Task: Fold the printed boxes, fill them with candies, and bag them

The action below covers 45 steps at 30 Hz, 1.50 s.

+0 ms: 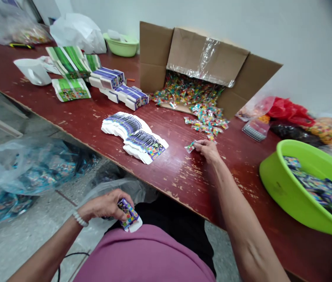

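My left hand [114, 205], with a beaded bracelet at the wrist, grips a small purple printed candy box [129, 214] close to my body. A white end flap of the box sticks out. Over the table, my right hand [208, 150] pinches a small clear-wrapped candy [190, 147] between thumb and fingers. Just beyond it, loose wrapped candies [208, 117] spill from a cardboard box [207, 55] lying open on its side. A fanned row of flat purple boxes [136, 135] lies to the left of my right hand.
Banded stacks of purple boxes [132, 96] and green boxes [71, 89] stand at the back left, beside a white mug [33, 71]. On the right, a green tub [274, 184] holds several filled boxes. Plastic bags [36, 168] lie on the floor beyond the table's front edge.
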{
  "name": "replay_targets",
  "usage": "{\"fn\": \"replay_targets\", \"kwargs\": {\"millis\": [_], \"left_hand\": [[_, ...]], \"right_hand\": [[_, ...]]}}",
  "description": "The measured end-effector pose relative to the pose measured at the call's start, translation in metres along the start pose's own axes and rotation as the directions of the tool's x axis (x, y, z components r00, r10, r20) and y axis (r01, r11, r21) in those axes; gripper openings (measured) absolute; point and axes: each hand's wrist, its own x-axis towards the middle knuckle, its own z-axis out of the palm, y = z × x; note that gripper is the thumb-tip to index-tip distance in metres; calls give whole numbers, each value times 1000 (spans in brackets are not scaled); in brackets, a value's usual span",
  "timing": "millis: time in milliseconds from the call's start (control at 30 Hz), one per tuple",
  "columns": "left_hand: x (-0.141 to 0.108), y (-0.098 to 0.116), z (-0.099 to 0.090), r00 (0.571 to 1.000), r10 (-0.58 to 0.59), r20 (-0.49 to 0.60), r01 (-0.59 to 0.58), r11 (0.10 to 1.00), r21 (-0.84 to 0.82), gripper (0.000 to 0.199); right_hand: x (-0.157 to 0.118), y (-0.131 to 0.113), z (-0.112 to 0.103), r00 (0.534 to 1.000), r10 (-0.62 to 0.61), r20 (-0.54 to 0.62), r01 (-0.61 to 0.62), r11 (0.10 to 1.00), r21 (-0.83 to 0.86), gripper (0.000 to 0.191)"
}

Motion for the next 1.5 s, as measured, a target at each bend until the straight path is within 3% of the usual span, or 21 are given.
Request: {"fn": "replay_targets", "kwargs": {"millis": [100,200,333,467,600,700,800,933,1033,1133,1200,1267,1367,1500], "left_hand": [[-1,5,-3,999,34,-26,-34,999,9,40],[1,17,5,989,61,-131,-89,973,-214,39],[3,39,26,939,69,-337,-243,827,-507,40],[4,54,47,910,118,-398,-362,695,-621,41],[2,58,62,908,199,-369,-403,657,-637,42],[2,58,71,913,252,-320,-402,686,-607,44],[3,58,78,930,285,-231,-366,750,-551,44],[4,62,83,924,349,-157,-380,781,-496,42],[2,68,85,904,383,-189,-423,738,-526,35],[0,75,89,904,369,-214,-423,703,-571,31],[1,79,91,911,324,-255,-413,697,-586,32],[2,81,92,910,284,-302,-412,692,-593,38],[5,80,93,913,248,-325,-404,671,-621,35],[7,78,95,912,230,-339,-403,649,-645,33]], "right_hand": [[-24,-7,3,996,88,29,-91,991,96,29],[-62,-16,11,987,126,102,-143,972,186,38],[-118,-24,27,956,134,262,-219,917,332,38],[-155,-26,42,955,65,289,-164,928,335,30],[-171,-25,50,976,-11,219,-51,960,275,28],[-179,-25,51,962,-80,261,45,990,136,23],[-183,-30,49,919,-173,354,194,981,-23,18],[-183,-35,47,841,-257,476,314,948,-42,28],[-184,-30,50,832,-203,516,225,974,19,33],[-187,-23,57,895,-101,435,28,985,170,22],[-189,-20,61,921,-8,390,-116,949,292,40],[-190,-20,62,897,76,435,-255,894,368,50],[-192,-22,60,818,130,560,-404,824,398,41],[-197,-22,63,826,64,560,-340,849,404,34]]}}
